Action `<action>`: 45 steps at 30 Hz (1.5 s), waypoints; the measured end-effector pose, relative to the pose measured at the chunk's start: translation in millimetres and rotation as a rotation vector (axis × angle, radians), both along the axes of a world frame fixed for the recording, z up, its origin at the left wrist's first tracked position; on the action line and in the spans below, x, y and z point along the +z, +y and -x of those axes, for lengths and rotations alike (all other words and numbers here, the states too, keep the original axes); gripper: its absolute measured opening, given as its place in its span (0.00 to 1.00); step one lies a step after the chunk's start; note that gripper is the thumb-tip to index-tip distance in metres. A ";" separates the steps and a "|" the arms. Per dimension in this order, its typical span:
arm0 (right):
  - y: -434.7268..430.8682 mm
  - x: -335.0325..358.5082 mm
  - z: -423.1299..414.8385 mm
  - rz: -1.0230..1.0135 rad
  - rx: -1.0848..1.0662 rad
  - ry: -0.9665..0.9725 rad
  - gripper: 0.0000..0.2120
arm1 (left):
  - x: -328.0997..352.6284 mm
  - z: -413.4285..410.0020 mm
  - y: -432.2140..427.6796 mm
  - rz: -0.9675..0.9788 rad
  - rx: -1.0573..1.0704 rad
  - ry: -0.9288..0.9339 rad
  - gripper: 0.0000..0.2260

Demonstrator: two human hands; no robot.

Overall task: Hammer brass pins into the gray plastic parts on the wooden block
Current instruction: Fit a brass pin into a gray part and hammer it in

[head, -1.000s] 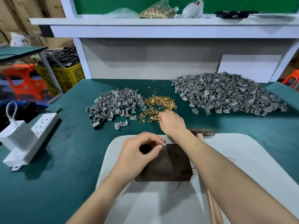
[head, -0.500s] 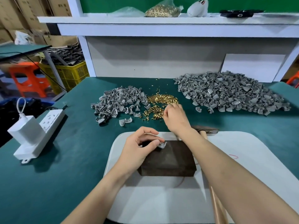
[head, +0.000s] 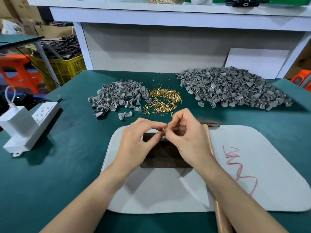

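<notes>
Pinching: left hand [head: 134, 143] on gray part [head: 162, 137], right hand [head: 190, 138] on brass pin [head: 163, 129]; both nearly hidden.
Under grip: wooden block [head: 164, 157], half covered.

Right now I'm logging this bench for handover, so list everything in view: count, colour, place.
wooden block: one, dark brown, on the mat, under both hands
mat: one, white with red scribble, table front
hammer: one, wooden handle, right of the block
brass pins heap: one, gold, behind the mat
small gray parts heap: one, gray, left of the pins
large gray parts heap: one, gray, right of the pins
power strip: one, white, charger plugged in, table's left
crate: one, yellow, beyond the table, left
stool: one, orange, far left
left hand: one, pinches a gray part over the block
right hand: one, pinches a brass pin beside it
</notes>
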State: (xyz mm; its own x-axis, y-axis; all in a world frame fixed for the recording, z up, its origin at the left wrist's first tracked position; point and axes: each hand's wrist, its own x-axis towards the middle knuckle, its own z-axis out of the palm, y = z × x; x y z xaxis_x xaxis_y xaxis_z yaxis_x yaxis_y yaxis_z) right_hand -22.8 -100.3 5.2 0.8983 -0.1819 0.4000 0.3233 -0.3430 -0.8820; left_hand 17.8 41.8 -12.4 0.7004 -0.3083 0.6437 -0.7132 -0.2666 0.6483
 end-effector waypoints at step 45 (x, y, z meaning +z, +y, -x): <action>-4.0 -6.2 5.8 0.615 -0.230 0.123 0.03 | -3.3 -3.1 -0.3 0.056 -0.209 0.380 0.05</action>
State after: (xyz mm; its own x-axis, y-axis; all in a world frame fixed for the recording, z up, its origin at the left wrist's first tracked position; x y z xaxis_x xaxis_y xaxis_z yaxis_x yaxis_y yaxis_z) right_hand -28.6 -104.3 -1.1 0.9096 -0.1455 0.3892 0.0915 -0.8436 -0.5291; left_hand 20.9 41.5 -15.8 0.8170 -0.4404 0.3722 -0.4561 -0.0985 0.8845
